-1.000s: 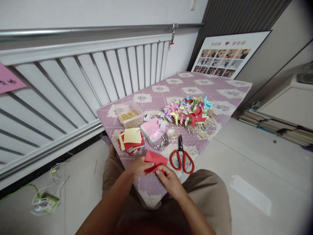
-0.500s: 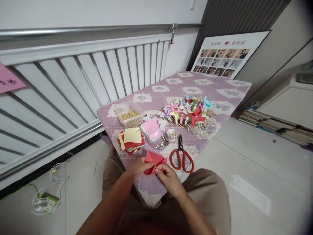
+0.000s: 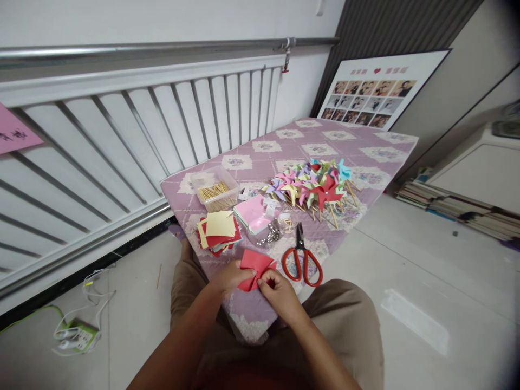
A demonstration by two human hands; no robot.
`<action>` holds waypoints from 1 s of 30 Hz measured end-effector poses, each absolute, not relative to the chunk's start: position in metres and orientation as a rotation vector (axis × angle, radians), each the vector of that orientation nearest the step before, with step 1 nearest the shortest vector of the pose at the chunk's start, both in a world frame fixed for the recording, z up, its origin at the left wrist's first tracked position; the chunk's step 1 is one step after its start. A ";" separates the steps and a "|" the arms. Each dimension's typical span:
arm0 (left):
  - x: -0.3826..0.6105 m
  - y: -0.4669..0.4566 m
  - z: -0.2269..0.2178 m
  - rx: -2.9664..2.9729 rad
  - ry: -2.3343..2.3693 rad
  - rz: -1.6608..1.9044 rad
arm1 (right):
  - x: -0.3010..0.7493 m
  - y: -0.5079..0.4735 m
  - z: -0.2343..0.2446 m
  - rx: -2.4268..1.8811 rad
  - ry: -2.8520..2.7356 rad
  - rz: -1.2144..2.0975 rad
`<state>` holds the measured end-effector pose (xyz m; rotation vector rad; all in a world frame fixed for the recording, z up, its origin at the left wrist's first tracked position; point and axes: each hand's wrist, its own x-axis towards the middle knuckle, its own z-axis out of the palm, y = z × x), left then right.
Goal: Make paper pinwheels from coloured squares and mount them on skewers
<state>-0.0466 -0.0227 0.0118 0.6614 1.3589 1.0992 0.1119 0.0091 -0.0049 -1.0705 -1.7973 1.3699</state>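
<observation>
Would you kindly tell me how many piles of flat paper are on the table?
2: a yellow-topped pile in front of the box of sticks, and a pink-topped pile to the first one's right.

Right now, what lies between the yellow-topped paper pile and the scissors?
In the head camera's view: a clear tub of shiny bits, and a smaller tub nearer the scissors.

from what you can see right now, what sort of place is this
Most likely a room in a home, though that isn't certain: a white radiator lines the wall, a flower-patterned cloth covers the table, and a photo board with a heart on it stands beyond.
</observation>
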 end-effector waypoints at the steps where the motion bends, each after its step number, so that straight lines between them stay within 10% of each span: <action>1: -0.047 -0.023 0.012 0.677 1.370 1.065 | 0.112 0.009 -0.005 -1.073 -1.798 1.365; 30: -0.054 -0.023 0.009 0.969 1.569 0.797 | 0.110 0.009 -0.004 -1.086 -1.839 1.365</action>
